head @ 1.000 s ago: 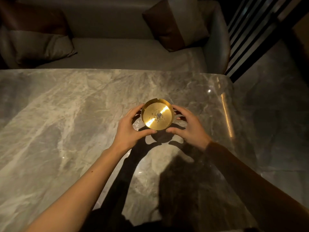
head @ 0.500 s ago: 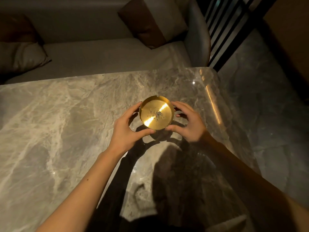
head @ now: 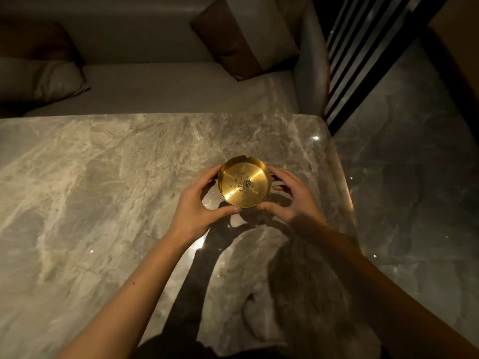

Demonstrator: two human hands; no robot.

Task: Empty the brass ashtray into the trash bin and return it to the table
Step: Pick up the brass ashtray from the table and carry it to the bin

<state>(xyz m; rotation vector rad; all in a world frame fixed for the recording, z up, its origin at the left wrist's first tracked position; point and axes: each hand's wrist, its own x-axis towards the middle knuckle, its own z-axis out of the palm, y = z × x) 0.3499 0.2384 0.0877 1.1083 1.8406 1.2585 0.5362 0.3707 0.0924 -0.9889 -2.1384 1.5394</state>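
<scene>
A round brass ashtray [head: 243, 174] with a small heap of grey ash at its centre is held just above the grey marble table [head: 103, 190], casting a shadow below it. My left hand [head: 197, 206] cups its left side, thumb under the near rim. My right hand [head: 293, 200] grips its right side, fingers curled round the rim. No trash bin is in view.
A grey sofa [head: 168, 89] with a brown-and-beige cushion [head: 246, 40] and a pale cushion [head: 39, 79] runs along the table's far edge. Dark vertical slats [head: 363, 53] stand at the back right. Glossy marble floor [head: 414, 177] lies past the table's right edge.
The ashtray stays between both hands, its tilt shifting slightly. The view has swung a little, so the sofa and table edge sit differently in frame.
</scene>
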